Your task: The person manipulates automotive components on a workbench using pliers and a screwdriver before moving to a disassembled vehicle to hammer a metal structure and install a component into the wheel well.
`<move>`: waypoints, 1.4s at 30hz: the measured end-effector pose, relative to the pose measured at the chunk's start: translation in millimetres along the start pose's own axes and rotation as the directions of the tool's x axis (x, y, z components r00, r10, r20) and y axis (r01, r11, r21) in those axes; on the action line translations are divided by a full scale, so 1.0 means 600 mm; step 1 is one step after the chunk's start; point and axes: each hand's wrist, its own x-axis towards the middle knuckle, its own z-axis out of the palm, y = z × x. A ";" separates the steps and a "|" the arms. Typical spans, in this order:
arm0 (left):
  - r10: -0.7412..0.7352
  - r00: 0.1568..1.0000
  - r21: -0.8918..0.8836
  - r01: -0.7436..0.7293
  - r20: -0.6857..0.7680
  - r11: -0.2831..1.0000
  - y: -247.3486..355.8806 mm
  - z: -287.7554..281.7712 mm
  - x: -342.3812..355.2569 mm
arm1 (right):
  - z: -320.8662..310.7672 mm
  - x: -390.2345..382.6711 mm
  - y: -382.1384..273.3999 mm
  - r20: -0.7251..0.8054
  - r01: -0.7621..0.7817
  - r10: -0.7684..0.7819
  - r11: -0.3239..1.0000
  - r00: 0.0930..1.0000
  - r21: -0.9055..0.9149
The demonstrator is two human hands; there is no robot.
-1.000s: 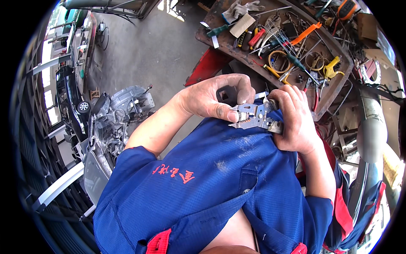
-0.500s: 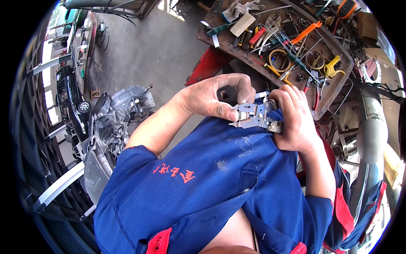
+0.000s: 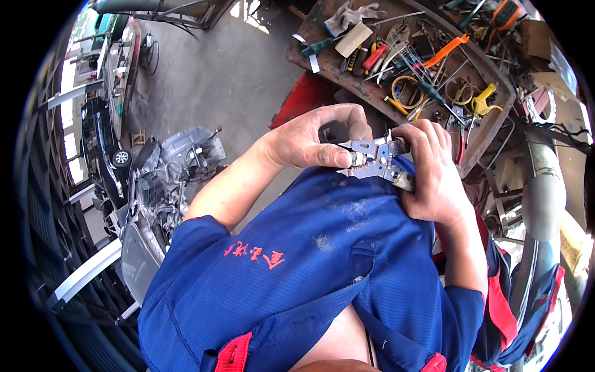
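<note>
Over the blue shirt front of my uniform, I hold a metal wire stripper (image 3: 375, 160) with a spring and notched jaws. My right hand (image 3: 430, 175) is wrapped round its handles on the right. My left hand (image 3: 319, 141) is closed at the jaw end, with the thumb pressed beside a small pale piece in the jaws and the index finger curled over the tool. I cannot make out what that piece is. The underside of both hands' grip is hidden.
A rusty metal tray table (image 3: 494, 144) beyond my hands carries gloves, screwdrivers, pliers and other tools. A red panel (image 3: 291, 99) is beneath it. Grey dismantled vehicle parts (image 3: 176, 164) and a dark car (image 3: 99, 136) are at the left. A grey pipe (image 3: 540, 211) stands at the right.
Both my hands and the wire stripper have shifted slightly upward in the picture since half a second ago. The grip looks the same.
</note>
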 end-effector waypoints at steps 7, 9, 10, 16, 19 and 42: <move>0.048 0.985 0.110 -0.030 -0.168 0.994 0.008 -0.005 0.004 | -0.011 -0.006 0.007 -0.019 -0.138 0.138 0.990 0.990 0.031; 0.086 0.987 0.148 -0.065 -0.139 0.987 0.007 -0.018 0.006 | -0.009 -0.010 0.025 -0.021 -0.239 0.245 0.957 0.969 0.164; 0.113 0.980 0.187 -0.082 -0.161 0.979 0.008 -0.020 0.006 | -0.007 -0.013 0.042 -0.030 -0.294 0.304 0.938 0.952 0.182; 0.181 0.932 0.040 -0.177 -0.313 0.983 0.017 -0.019 0.012 | 0.068 -0.029 0.190 -0.308 -0.798 0.737 0.554 0.602 -0.236; 0.175 0.909 0.017 -0.182 -0.378 0.983 0.015 -0.022 0.011 | 0.089 -0.021 0.233 -0.379 -0.848 0.765 0.412 0.521 -0.334; 0.072 0.943 0.024 -0.068 -0.325 0.997 0.016 0.019 0.017 | 0.026 0.099 -0.033 -0.428 0.205 -0.118 0.965 0.896 0.163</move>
